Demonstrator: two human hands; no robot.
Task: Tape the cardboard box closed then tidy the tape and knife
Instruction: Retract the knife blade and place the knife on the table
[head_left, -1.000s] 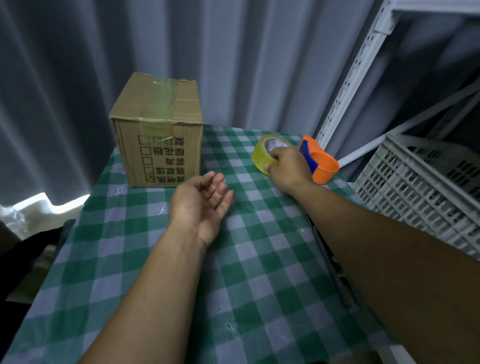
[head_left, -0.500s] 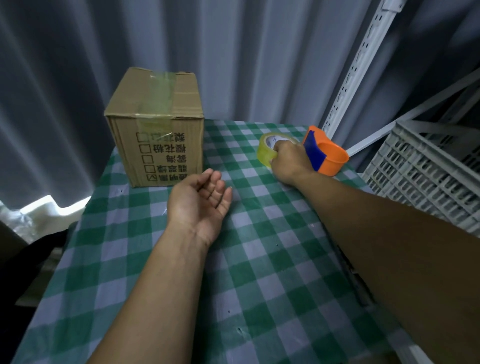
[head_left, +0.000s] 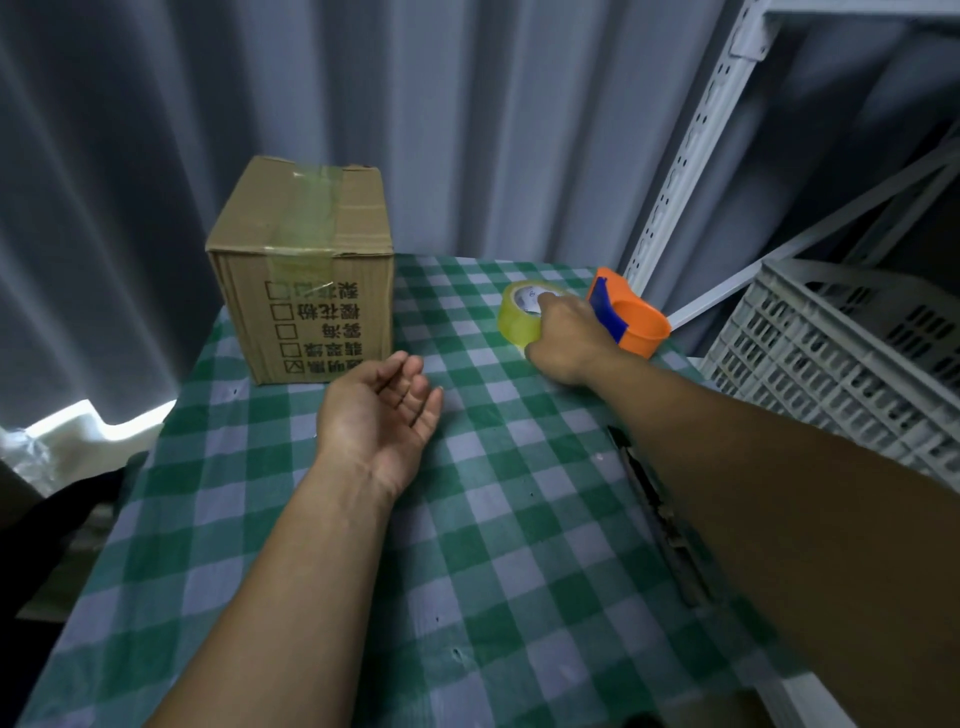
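A brown cardboard box (head_left: 306, 270) stands at the back left of the table, its flaps down under a strip of clear tape. My right hand (head_left: 569, 338) grips a yellowish tape roll (head_left: 514, 319) at the back right, right beside an orange cup (head_left: 641, 327) with a blue knife handle (head_left: 608, 306) sticking out of it. My left hand (head_left: 382, 421) lies palm up, fingers apart and empty, in front of the box.
A green and white checked cloth (head_left: 467, 545) covers the table. A dark gap (head_left: 660, 519) runs along its right edge under my forearm. A white slotted crate (head_left: 841, 358) and a white metal rack upright (head_left: 691, 140) stand to the right. Grey curtain hangs behind.
My right hand stays on the tape roll next to the orange cup; the view has shifted slightly. My left hand has not moved.
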